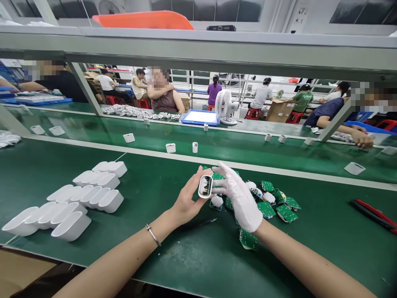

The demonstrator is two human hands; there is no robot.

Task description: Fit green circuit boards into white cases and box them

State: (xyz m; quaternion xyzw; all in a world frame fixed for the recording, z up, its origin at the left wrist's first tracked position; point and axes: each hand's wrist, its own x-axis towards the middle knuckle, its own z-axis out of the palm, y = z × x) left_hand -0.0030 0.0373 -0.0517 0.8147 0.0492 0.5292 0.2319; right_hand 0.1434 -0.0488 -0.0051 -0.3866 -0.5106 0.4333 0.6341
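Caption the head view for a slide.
A bare left hand holds a white oval housing beside the gloved right hand, near green circuit boards.

There is one held casing (205,187) in the left hand (186,200), one bracelet (152,234) on that wrist, and one glove (243,203) on the right hand (240,196). More than a dozen white casings (73,226) stand on the counter (325,231), too overlapped to count exactly. At least ten belt casings (170,147), eight or more circuit boards (287,214), one red-and-black tool (374,214).
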